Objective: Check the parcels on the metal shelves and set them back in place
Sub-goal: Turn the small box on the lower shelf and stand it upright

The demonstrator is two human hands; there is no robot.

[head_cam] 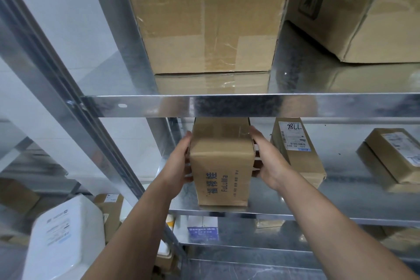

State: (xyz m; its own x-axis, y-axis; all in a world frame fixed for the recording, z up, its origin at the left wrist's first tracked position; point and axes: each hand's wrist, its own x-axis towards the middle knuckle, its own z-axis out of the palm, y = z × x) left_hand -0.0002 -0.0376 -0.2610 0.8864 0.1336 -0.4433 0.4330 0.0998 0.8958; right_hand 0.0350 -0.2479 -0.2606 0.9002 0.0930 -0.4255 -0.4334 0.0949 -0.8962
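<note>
two hands on one parcel, and this was where it could get untidy. the left hand (pixel 179 163) was wrapped against the left side of the fuluwa box (pixel 221 166), and the right hand (pixel 270 163) was clamped on the right side, thumb up near the top edge. so both were closed on the cardboard, squeezing it between them, with nothing seen underneath. the box stood tall at the very near lip of the middle shelf (pixel 318 217), at its left end. whether its weight was on the metal or in the hands, i could not tell.

first risk: the hold looked like side pressure alone on smooth taped card, so a slack squeeze could have let it slide down and off that lip toward the lower shelves.

second: the top of the box sat close under the upper shelf's front beam (pixel 250 104) (tight up there), so any lift or tilt toward the near side could have knocked it and jolted the hold.

third: the labelled parcel (pixel 297 154) stood just beside it on the right, and the right fingers (pixel 258 163) filled the gap between. pushing the box farther in at an angle could have pinched them or shoved that neighbour askew.
</note>
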